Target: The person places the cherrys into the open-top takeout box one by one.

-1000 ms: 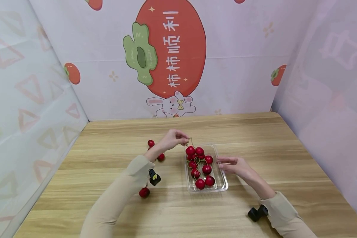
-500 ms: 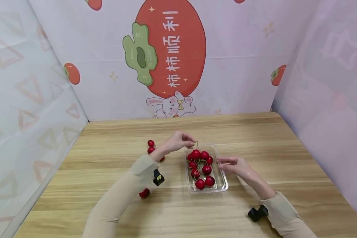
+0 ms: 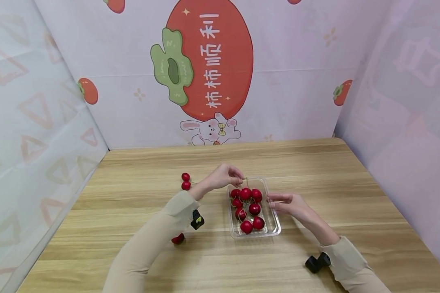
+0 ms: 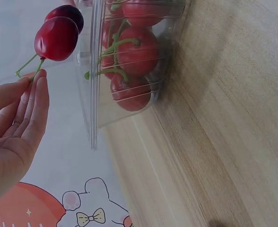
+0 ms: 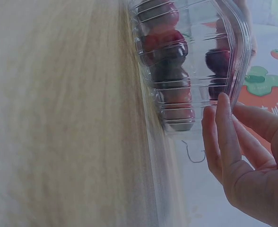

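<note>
My left hand (image 3: pixel 225 176) pinches the thin green stems of two dark red cherries (image 4: pixel 56 39) between thumb and fingertips. In the head view, the pair hangs over the far part of a clear plastic container (image 3: pixel 270 228). Several more cherries (image 3: pixel 247 226) lie inside it, some with stems. Against the container's right side, my right hand (image 3: pixel 289 203) rests with fingers extended, the fingertips at the rim. Through the ribbed wall, the right wrist view shows red fruit (image 5: pixel 169 52) and those fingertips at its edge.
On the wooden table (image 3: pixel 297 162), two loose cherries (image 3: pixel 185 185) lie beyond my left wrist. Another cherry (image 3: pixel 178 239) is partly hidden by the left sleeve (image 3: pixel 157 232). A printed backdrop (image 3: pixel 286 106) stands behind the table, with pale side panels (image 3: pixel 407 122).
My left hand has moved right and slightly nearer with the pinched cherries, from the container's far left corner to over its far part. My right hand has stayed at the rim.
</note>
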A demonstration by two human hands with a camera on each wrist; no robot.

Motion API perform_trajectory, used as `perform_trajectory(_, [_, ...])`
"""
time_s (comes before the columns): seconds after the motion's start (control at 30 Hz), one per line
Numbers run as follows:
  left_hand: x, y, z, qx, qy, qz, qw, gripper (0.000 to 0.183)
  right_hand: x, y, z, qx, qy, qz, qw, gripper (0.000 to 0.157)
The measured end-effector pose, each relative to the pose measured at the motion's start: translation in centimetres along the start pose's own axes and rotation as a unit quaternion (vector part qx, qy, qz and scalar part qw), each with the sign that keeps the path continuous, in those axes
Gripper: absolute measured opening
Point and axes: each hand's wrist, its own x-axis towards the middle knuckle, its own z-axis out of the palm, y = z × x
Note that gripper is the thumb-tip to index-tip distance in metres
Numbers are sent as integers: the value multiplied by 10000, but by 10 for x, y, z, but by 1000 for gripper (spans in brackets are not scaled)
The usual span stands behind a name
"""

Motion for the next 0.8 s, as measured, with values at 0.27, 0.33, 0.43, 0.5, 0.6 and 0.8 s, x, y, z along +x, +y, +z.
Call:
perform_trajectory(0.27, [1, 1, 3, 84, -42, -94, 9999, 14, 2, 1, 0, 36, -48, -32, 10000, 47])
perform_trajectory(0.33, [-2, 5, 4, 102, -88, -98, 9999, 15, 1, 1, -1, 22, -46, -27, 10000, 47])
perform_trajectory(0.43, [-8, 18, 5, 169, -151, -80, 9997, 16, 1, 1, 0, -3, -28, -2, 10000, 47])
perform_trajectory(0.5, [-12, 26, 6, 212, -164, -81, 9996, 15, 1, 0, 0, -6, -15, 15, 10000, 47])
perform_trajectory(0.6, [-15, 32, 7, 299, -128, -60, 9995, 15, 1, 0, 0, 7, -13, 25, 10000, 47])
perform_trajectory(0.8, [-4, 11, 11, 405, -53, -20, 9992, 12, 0, 0, 0, -20, 3, 29, 10000, 47])
